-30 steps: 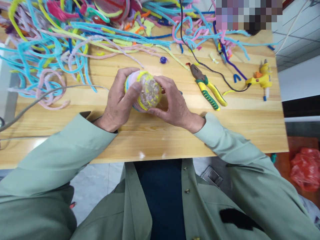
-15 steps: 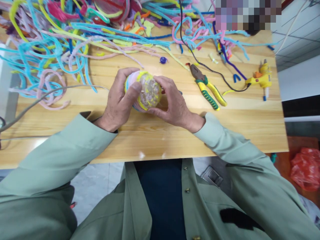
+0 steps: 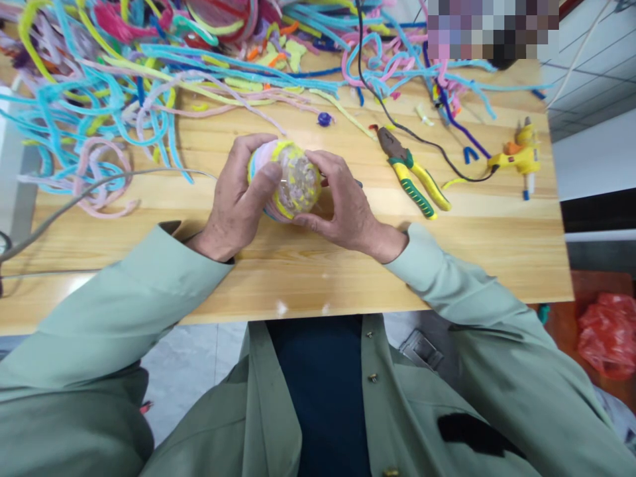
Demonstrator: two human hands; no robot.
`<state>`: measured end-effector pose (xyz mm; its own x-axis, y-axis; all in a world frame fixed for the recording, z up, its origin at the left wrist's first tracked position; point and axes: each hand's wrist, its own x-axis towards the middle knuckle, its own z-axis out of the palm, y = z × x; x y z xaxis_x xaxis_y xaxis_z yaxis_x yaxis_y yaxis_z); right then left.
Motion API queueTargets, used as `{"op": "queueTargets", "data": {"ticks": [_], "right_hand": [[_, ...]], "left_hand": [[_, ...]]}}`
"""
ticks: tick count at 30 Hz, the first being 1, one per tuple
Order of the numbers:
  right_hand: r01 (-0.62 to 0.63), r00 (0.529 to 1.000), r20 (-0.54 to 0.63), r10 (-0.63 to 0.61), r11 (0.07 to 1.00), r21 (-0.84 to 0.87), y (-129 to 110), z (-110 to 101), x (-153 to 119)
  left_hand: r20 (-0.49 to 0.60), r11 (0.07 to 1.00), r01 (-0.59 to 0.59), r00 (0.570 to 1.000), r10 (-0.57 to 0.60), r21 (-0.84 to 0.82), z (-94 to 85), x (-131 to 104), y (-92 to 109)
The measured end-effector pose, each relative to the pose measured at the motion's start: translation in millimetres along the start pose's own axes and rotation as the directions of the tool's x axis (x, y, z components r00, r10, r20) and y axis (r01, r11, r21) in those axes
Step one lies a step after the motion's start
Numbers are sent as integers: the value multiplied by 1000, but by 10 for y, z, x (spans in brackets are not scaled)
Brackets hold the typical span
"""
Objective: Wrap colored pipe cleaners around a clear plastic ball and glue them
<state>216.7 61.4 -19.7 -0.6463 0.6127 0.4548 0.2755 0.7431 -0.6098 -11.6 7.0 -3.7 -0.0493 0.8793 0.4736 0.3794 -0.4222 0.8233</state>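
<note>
A wooden table spans the scene over a pale tiled floor; a red plastic bag sits low at the right. Two grey-green sleeves reach in over the table's near edge. Between the hands is a round piece, its left side banded in pink, blue and yellow, its right face translucent with yellow patches. The left hand grasps it from the left, thumb laid across the near-upper surface; its other fingers are largely hidden. The right hand curves about the right rim, thumb on the near side and forefinger on the far side, with a gap before the palm. The piece thus lies directly right of the left palm and left of the right, the left covering more of it. Being rounded, it shows no clear long axis. Whether it touches the table cannot be told. To the right lie pliers, slanting from far left to near right, and a yellow glue gun. Farther off are a blue bead and tangled fuzzy stems.
</note>
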Motion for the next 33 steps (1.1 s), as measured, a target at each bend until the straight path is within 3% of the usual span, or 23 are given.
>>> {"op": "queueTargets", "data": {"ticks": [3,8,14,27,33], "right_hand": [[6,1000,-1,-6,1000,3,-13,-9,2],[-102,994,37,102,995,12,-55,-32,8],[43,999,-28,-43,999,-2,-21,-16,2],[44,999,-23,-44,999,17,-16,-11,4],[-24,1000,15,25,999,-21,-22,-11,3]], "left_hand": [[0,1000,13,1000,-13,-11,4,3,9],[0,1000,16,1000,-16,-24,6,3,0],[2,1000,12,1000,-12,-13,-2,5,9],[3,1000,10,1000,-10,-5,-2,6,2],[13,1000,-2,1000,2,6,-12,8,-5]]}}
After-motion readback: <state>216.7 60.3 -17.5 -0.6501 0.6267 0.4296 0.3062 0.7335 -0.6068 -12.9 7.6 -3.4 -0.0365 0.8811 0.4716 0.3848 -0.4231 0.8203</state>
